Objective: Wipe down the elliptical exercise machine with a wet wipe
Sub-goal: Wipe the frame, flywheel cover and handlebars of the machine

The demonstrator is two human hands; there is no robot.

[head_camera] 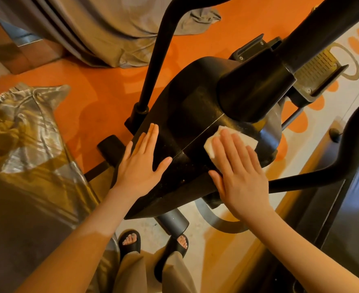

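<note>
The elliptical machine's black flywheel housing [187, 106] fills the middle of the view, with a thin seam running across its top. My right hand [242, 174] lies flat with straight fingers on a folded white wet wipe [211, 144], pressing it against the housing just right of the seam. My left hand [141, 163] rests flat on the housing's left side, fingers straight, holding nothing. Most of the wipe is hidden under my right fingers.
A black swing arm [153, 60] rises at the left of the housing and a thick column [301, 39] at the upper right. A foot pedal [316, 70] sits behind. Grey curtain [111, 34] pools on the orange floor [85, 102]. Shiny gold fabric [26, 134] lies at left. My sandalled feet [132, 242] stand below.
</note>
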